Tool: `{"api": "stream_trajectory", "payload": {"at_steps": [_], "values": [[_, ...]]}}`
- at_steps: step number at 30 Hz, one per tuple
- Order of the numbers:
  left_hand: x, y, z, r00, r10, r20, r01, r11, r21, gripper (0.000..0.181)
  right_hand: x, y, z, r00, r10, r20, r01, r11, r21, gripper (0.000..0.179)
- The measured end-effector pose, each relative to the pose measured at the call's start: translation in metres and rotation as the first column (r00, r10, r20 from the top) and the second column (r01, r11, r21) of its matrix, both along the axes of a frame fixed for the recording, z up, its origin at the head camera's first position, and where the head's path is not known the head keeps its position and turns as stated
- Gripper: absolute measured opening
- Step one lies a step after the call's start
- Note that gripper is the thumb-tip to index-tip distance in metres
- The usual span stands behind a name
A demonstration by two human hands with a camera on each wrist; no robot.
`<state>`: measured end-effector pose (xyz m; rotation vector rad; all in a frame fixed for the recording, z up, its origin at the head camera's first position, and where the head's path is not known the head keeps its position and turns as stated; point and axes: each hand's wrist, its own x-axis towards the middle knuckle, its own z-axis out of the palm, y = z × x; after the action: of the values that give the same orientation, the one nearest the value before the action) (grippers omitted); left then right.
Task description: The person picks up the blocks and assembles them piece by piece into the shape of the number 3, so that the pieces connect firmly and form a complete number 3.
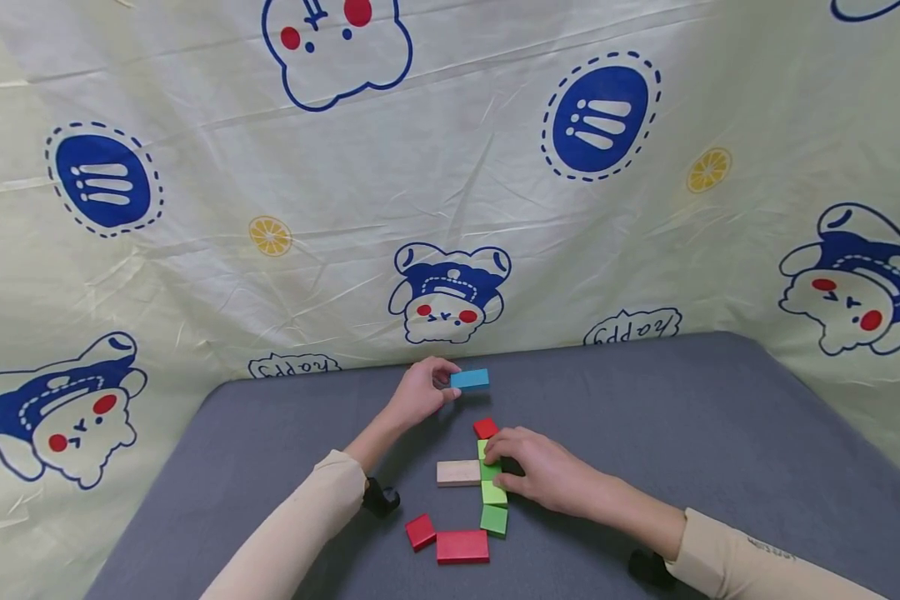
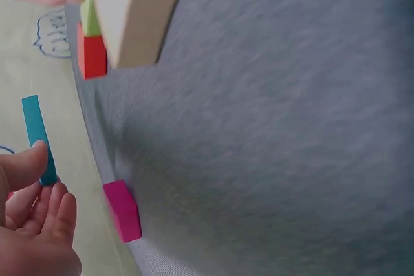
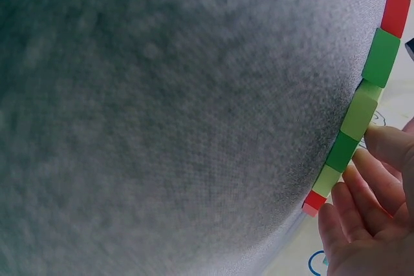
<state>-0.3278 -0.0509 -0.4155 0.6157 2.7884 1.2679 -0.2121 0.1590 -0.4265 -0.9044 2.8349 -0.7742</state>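
Note:
My left hand (image 1: 420, 392) pinches one end of a blue block (image 1: 470, 381) between thumb and fingers, held above the far part of the table. Fingertips of my right hand (image 1: 543, 471) touch the right side of a row of green blocks, partly covering it. That row holds a light green block (image 1: 494, 493), a darker green block (image 1: 494, 521) nearest me and others under the fingers. A small red block (image 1: 486, 428) tops its far end. Left of the row, a plain wooden block (image 1: 457, 473) lies against its middle.
A larger red block (image 1: 462, 547) and a tilted small red block (image 1: 421, 532) lie at the near end. One magenta block (image 2: 123, 211) shows on the table in the left wrist view. The grey table (image 1: 270, 467) meets a printed cloth (image 1: 345, 300) behind it.

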Motion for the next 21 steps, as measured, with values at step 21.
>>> {"api": "stream_trajectory", "payload": {"at_steps": [21], "values": [[0.026,-0.014,-0.015,0.999,-0.032,-0.012,0.031,0.999,-0.021,0.025,0.001,-0.001,0.0,1.0,-0.001,-0.008,0.001,1.0,-0.004,0.023]]}}
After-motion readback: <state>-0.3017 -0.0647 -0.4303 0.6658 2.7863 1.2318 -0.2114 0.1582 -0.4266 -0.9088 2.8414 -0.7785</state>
